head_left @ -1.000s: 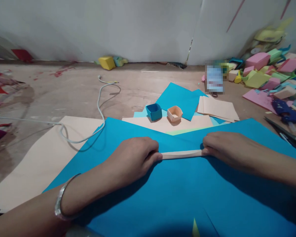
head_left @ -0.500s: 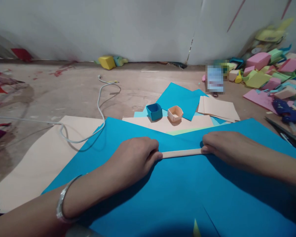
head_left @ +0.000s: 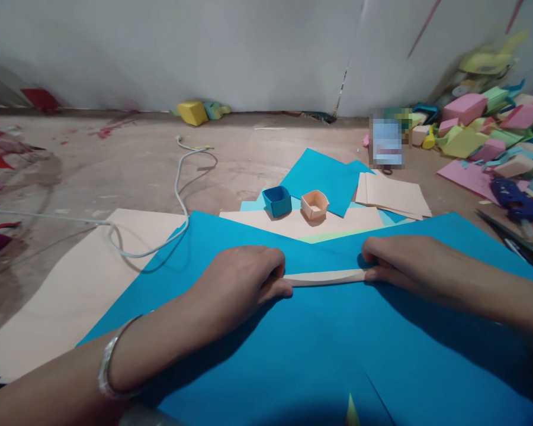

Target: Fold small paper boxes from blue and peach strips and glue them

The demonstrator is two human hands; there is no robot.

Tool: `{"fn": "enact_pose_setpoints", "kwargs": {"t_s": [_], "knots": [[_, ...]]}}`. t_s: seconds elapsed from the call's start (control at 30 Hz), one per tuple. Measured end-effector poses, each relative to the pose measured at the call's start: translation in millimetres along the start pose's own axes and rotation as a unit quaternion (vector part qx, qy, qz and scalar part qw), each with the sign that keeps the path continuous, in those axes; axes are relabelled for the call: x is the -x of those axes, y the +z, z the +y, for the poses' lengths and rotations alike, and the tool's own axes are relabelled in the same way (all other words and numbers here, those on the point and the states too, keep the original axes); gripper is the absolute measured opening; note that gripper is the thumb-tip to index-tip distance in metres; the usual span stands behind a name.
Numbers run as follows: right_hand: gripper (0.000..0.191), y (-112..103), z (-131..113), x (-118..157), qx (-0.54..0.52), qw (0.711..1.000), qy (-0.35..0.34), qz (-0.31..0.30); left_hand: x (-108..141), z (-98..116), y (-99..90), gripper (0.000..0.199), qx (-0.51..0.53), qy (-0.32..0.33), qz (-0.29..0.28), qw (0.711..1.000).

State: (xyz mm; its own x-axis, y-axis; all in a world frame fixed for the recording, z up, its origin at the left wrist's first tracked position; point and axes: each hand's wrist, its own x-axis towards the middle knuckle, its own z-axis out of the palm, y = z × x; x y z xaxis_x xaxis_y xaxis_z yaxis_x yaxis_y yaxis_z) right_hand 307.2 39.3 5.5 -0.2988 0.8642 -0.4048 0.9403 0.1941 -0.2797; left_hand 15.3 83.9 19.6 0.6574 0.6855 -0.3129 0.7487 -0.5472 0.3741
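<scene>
Between my two hands stretches a narrow pale peach paper strip [head_left: 324, 277], folded lengthwise and bowed slightly along its middle. My left hand [head_left: 249, 275], with a silvery bangle on the wrist, pinches its left end between thumb and fingers. The right end is gripped the same way by my right hand [head_left: 395, 263]. Both hands are just over a large blue paper sheet [head_left: 328, 349]. Beyond them stand a small open blue paper box [head_left: 278, 202] and a small open peach paper box [head_left: 314, 205], side by side.
A white cable [head_left: 180, 183] crosses the peach sheet [head_left: 66, 284] at left. Scissors [head_left: 515, 239] and a blue glue gun [head_left: 517, 198] lie at right, near a heap of coloured paper pieces [head_left: 493, 127]. Peach paper pieces [head_left: 395, 195] lie behind my right hand.
The strip's fold has opened a little, and it now bows where it was flat and straight. My fingers and thumbs have spread slightly at both ends; the hands stay in place.
</scene>
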Motion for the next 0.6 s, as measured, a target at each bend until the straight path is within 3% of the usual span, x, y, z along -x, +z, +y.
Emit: {"fn": "enact_pose_setpoints", "kwargs": {"t_s": [0.2, 0.43, 0.6], "knots": [[0.021, -0.1, 0.7, 5.7, -0.018, 0.993, -0.105, 0.047, 0.7, -4.7, 6.1, 0.026, -0.003, 0.064, 0.04, 0.997], [0.014, 2.6, 0.7, 6.7, -0.023, 0.996, -0.063, 0.058, 3.1, -4.0, 7.1, 0.01, -0.004, 0.089, 0.061, 0.994], [0.018, 5.3, 2.2, 7.3, -0.026, 0.994, -0.083, 0.072, 2.5, -2.3, 7.4, 0.019, -0.004, 0.088, 0.047, 0.995]]}}
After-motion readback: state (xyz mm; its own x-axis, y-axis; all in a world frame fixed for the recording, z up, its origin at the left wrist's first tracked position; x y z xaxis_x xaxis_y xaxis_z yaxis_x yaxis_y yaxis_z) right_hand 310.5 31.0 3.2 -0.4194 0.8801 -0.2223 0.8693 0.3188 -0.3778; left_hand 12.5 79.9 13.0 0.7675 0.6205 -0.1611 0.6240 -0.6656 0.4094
